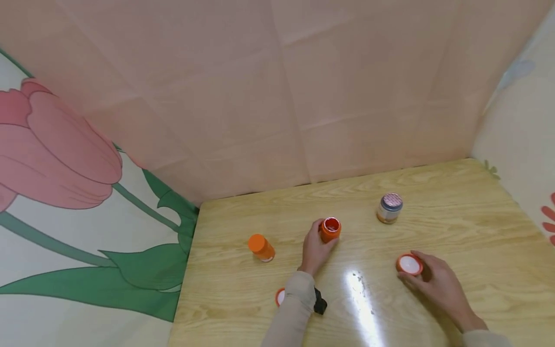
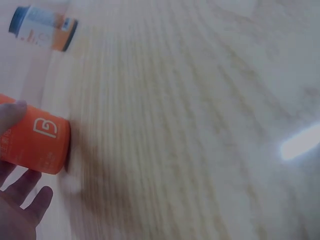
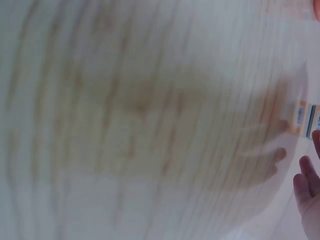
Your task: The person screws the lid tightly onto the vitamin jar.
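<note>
In the head view my left hand (image 1: 317,248) grips an orange bottle (image 1: 331,230) whose mouth is uncapped and shows a red inside. The left wrist view has this orange bottle (image 2: 40,137) at the left edge, marked with a white letter-like logo, with part of my left hand (image 2: 22,200) around it. Farther right, my right hand (image 1: 442,282) pinches an orange lid (image 1: 409,264) between thumb and fingers, its white inside facing up. At the right edge of the right wrist view, only some fingers of my right hand (image 3: 310,192) show; the lid is not visible there.
A capped orange bottle (image 1: 261,247) stands to the left. Another orange-rimmed lid (image 1: 280,296) is partly hidden by my left sleeve. A small jar with a dark blue rim (image 1: 389,208) stands farther back on the wooden table (image 1: 230,308). A pink sheet (image 1: 225,96) hangs behind.
</note>
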`<action>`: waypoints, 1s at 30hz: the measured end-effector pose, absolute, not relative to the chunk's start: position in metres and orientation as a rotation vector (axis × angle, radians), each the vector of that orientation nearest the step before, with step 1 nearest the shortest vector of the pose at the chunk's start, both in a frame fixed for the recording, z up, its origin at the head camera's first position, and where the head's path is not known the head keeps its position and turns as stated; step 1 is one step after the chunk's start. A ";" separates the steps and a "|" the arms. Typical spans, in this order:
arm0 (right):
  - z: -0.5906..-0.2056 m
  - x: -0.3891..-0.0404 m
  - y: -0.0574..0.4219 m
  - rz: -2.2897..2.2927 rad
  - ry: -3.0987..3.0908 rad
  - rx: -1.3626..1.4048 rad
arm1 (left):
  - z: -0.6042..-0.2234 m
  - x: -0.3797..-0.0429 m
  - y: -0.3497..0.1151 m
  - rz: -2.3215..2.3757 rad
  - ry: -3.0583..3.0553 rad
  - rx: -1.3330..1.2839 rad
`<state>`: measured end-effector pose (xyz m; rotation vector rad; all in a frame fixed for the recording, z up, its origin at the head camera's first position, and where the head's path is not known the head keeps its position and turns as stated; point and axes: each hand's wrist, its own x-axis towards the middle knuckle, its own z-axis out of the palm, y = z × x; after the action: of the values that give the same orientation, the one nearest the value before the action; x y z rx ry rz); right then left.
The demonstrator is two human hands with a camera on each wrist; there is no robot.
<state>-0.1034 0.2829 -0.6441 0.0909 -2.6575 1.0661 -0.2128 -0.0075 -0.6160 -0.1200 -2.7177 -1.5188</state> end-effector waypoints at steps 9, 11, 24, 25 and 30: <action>-0.641 -0.101 0.279 1.057 -2.679 0.117 | -0.619 -0.198 -0.013 -1.439 -2.689 -0.247; -0.639 -0.101 0.277 1.063 -2.688 0.120 | -0.620 -0.195 -0.014 -1.437 -2.695 -0.247; -0.639 -0.099 0.273 1.032 -2.635 0.211 | -0.618 -0.172 -0.019 -1.354 -2.738 -0.283; -0.639 -0.098 0.273 1.026 -2.623 0.219 | -0.618 -0.170 -0.020 -1.343 -2.736 -0.292; -0.638 -0.096 0.271 1.008 -2.591 0.242 | -0.618 -0.163 -0.021 -1.323 -2.715 -0.331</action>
<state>-0.0957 0.2709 -0.6376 0.2422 -2.5912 1.0085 -0.1627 -0.0214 -0.6182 -0.3312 -2.7149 -1.3230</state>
